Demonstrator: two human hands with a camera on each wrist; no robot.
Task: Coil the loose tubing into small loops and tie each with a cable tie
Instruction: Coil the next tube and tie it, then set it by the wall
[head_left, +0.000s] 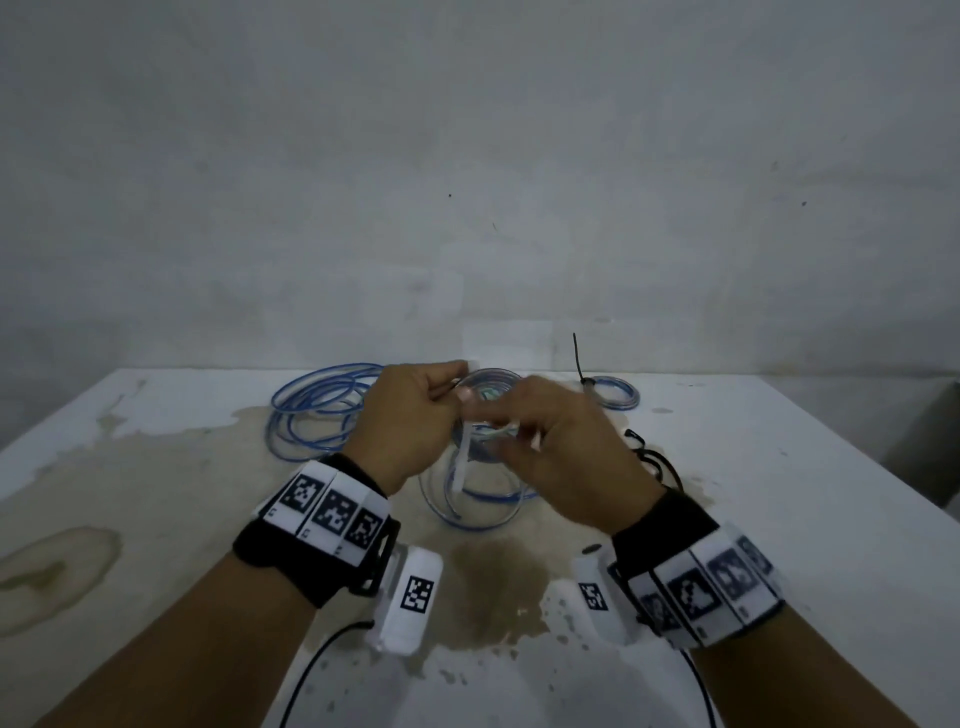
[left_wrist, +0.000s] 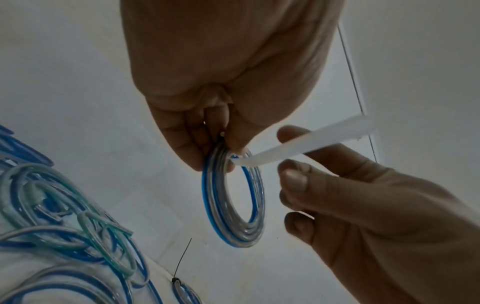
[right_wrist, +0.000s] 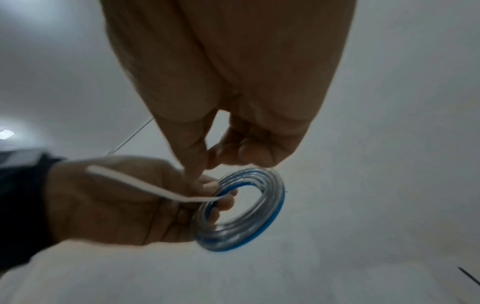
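Fingers (left_wrist: 187, 144) of the left hand (left_wrist: 221, 72) pinch a small coil (left_wrist: 233, 205) while the right hand (left_wrist: 363, 216) works a white cable tie (left_wrist: 311, 142) around it.

The left fingertips are curled tight on the coil's upper edge, likely so the wound turns cannot spring apart; the coil hangs clear of the table (head_left: 779, 467) between both hands. The right thumb and forefinger close narrowly on the tie's strap, which runs through the coil's opening, probably ready for threading and cinching. Further out, loose tubing (head_left: 317, 410) lies on the table to the left, and a finished coil (head_left: 613, 393) with a black tie (head_left: 577, 358) sits beyond the right hand.
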